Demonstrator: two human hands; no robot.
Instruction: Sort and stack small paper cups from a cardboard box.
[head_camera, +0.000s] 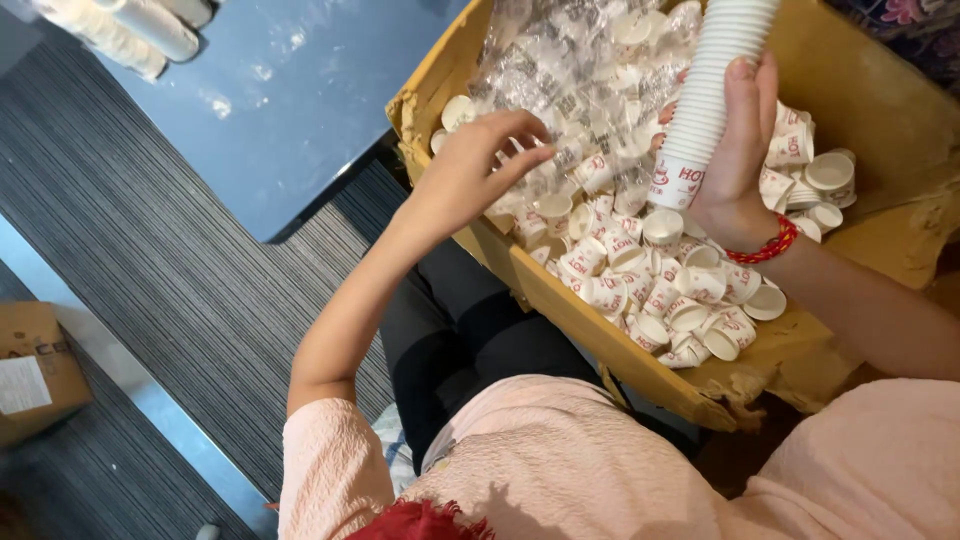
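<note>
1. Gripping a tall stack of cups (715, 85), the right hand (735, 160) is wrapping its fingers and thumb around the lower part of the white nested column, just above the bottom cup with its red print.
2. Rising from the hand, the stack is leaning up and out past the top edge of the view, so its upper end is not showing.
3. Reaching into the cardboard box (860, 90), the left hand (480, 165) is hovering at the near-left side with its fingers curled loosely and slightly spread; whether the fingertips are pinching a cup or only touching one is not clear.
4. Lying in a heap inside the box, loose cups (650, 290) are filling the bottom, small and white with red markings, some upright, some tipped on their sides.
5. Covering the far part of the heap, clear plastic wrappers (580, 70) are sitting crumpled on top of the cups.
6. Resting partly over the person's lap, the box is showing a torn, ragged front edge.
7. Circling the right wrist, a red bracelet (768, 245) is sitting just below the hand.
8. Standing to the left of the box, a blue table (290, 110) is carrying more stacks of cups (130, 25) at its far corner.
9. Sitting on the striped grey floor at the lower left, a smaller brown box (35, 370) is staying well apart from the hands.
</note>
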